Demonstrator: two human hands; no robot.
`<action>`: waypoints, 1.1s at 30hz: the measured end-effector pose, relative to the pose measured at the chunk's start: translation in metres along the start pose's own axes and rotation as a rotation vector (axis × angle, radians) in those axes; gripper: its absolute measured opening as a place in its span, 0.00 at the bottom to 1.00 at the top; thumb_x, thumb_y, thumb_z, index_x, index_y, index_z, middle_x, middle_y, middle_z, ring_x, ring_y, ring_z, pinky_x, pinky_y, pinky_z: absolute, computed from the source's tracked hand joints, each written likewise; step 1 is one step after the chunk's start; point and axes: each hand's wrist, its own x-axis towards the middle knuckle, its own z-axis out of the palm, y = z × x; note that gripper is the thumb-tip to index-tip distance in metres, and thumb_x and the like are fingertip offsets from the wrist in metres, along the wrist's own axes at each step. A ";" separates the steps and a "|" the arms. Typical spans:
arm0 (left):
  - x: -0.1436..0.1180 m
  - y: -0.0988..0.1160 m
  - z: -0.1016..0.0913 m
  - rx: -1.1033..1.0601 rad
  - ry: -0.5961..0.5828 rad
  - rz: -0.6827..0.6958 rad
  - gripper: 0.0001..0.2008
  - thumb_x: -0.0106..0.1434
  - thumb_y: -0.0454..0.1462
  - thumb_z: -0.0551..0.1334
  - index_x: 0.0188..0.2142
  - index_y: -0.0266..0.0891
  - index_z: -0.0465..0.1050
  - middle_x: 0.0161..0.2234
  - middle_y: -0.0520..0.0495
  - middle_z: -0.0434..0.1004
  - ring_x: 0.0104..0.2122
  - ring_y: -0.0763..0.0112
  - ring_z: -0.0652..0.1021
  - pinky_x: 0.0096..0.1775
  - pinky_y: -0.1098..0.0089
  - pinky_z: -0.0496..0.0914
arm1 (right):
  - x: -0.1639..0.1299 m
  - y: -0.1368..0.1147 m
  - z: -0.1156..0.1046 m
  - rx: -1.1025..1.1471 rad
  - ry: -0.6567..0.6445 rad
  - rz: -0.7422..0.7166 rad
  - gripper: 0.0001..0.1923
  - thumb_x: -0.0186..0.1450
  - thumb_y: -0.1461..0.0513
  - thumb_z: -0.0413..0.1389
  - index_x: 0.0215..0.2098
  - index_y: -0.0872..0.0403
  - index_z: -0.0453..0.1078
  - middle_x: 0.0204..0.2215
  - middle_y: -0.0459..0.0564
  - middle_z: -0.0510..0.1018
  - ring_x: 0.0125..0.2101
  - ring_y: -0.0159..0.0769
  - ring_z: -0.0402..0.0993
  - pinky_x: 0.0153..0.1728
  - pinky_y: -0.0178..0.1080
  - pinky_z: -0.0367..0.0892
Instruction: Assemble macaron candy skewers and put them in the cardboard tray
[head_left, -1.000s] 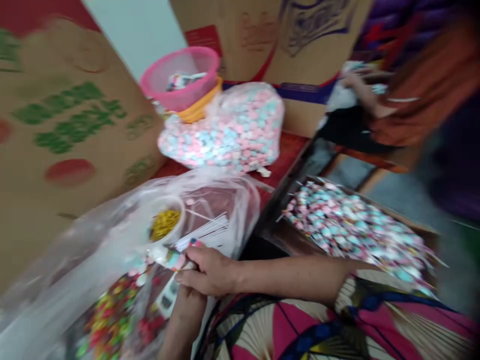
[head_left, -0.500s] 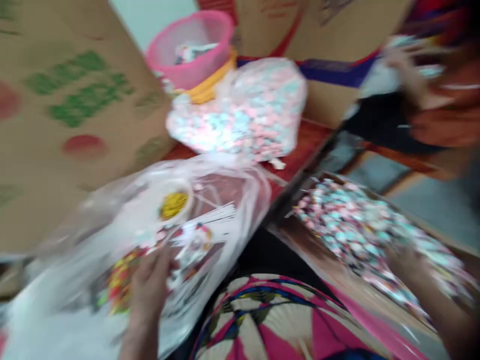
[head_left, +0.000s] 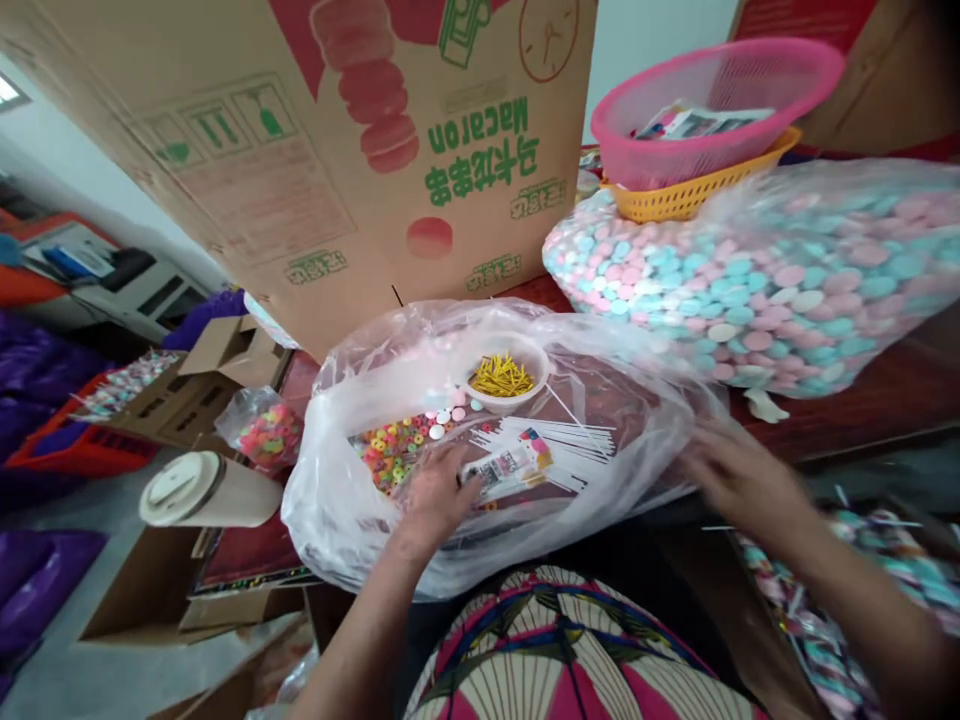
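My left hand (head_left: pixel 439 492), fingers apart, rests low over colourful ring-shaped candies (head_left: pixel 390 450) beside a stack of small printed wrappers (head_left: pixel 510 465). Its thumb is near the wrappers' left end. My right hand (head_left: pixel 739 480), somewhat blurred, is at the right rim of the clear plastic bag (head_left: pixel 330 500), fingers outstretched with nothing visible in them. Whether it touches the plastic I cannot tell. Inside the opened bag, white sticks (head_left: pixel 581 440) fan out right of the wrappers. Behind them stands a white bowl of gold twist ties (head_left: pixel 502 378). Pink and white round candies (head_left: pixel 442 418) lie near the bowl.
A large carton (head_left: pixel 360 200) stands behind the bag. At the back right are a big bag of pastel candies (head_left: pixel 757 300) and a pink basket (head_left: pixel 720 110). A lidded cup (head_left: pixel 210 490) stands left. Wrapped candy sticks (head_left: pixel 832 600) lie low at right.
The view has swung left. My right hand has left the pile of wrapped candy sticks and is now by the bag's right rim. My left hand stays over the candies.
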 end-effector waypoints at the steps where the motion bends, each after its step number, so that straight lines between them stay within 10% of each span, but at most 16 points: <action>1: 0.005 0.006 0.001 0.087 -0.082 0.020 0.14 0.56 0.39 0.64 0.43 0.42 0.75 0.49 0.42 0.74 0.52 0.54 0.71 0.56 0.55 0.60 | 0.005 -0.010 0.006 -0.014 -0.024 -0.050 0.16 0.66 0.58 0.53 0.51 0.50 0.71 0.57 0.57 0.67 0.55 0.44 0.65 0.52 0.43 0.65; 6: 0.025 0.027 0.008 0.355 -0.374 -0.052 0.20 0.50 0.39 0.69 0.43 0.37 0.73 0.51 0.33 0.72 0.54 0.43 0.68 0.58 0.44 0.52 | 0.056 -0.064 0.046 -0.093 -0.126 -0.314 0.23 0.65 0.61 0.49 0.57 0.58 0.65 0.57 0.62 0.67 0.56 0.49 0.64 0.53 0.49 0.63; 14: 0.028 0.013 0.021 0.220 -0.448 -0.045 0.12 0.50 0.37 0.67 0.36 0.40 0.75 0.41 0.41 0.79 0.46 0.50 0.75 0.51 0.54 0.63 | 0.081 -0.039 0.036 -0.132 -0.077 0.058 0.21 0.65 0.57 0.47 0.50 0.60 0.69 0.46 0.64 0.75 0.45 0.48 0.72 0.44 0.45 0.65; 21: 0.028 -0.006 -0.022 -0.363 -0.157 -0.065 0.12 0.55 0.41 0.62 0.37 0.40 0.75 0.28 0.50 0.76 0.29 0.65 0.74 0.34 0.69 0.68 | 0.049 -0.021 0.018 -0.087 -0.221 -0.108 0.11 0.60 0.59 0.51 0.23 0.52 0.70 0.22 0.48 0.74 0.26 0.36 0.69 0.31 0.36 0.61; 25: 0.083 0.027 -0.069 -0.143 -0.034 -0.034 0.13 0.54 0.42 0.62 0.37 0.37 0.73 0.31 0.48 0.76 0.29 0.67 0.74 0.32 0.71 0.67 | 0.048 -0.017 0.024 -0.003 -0.133 -0.103 0.14 0.63 0.57 0.46 0.24 0.52 0.69 0.25 0.50 0.75 0.29 0.37 0.70 0.31 0.37 0.62; 27: 0.122 0.052 -0.076 0.082 -0.161 0.067 0.14 0.53 0.38 0.63 0.40 0.37 0.74 0.36 0.45 0.78 0.34 0.65 0.75 0.35 0.70 0.68 | 0.050 -0.019 0.026 0.029 -0.128 -0.110 0.16 0.64 0.56 0.45 0.23 0.52 0.68 0.24 0.50 0.74 0.27 0.37 0.69 0.30 0.37 0.63; 33: 0.185 0.080 -0.025 0.277 -0.436 0.085 0.13 0.34 0.26 0.70 0.23 0.37 0.76 0.24 0.44 0.78 0.29 0.56 0.77 0.35 0.63 0.71 | 0.039 -0.006 0.021 0.090 -0.113 -0.097 0.16 0.64 0.56 0.45 0.26 0.51 0.70 0.24 0.49 0.76 0.28 0.39 0.72 0.32 0.40 0.66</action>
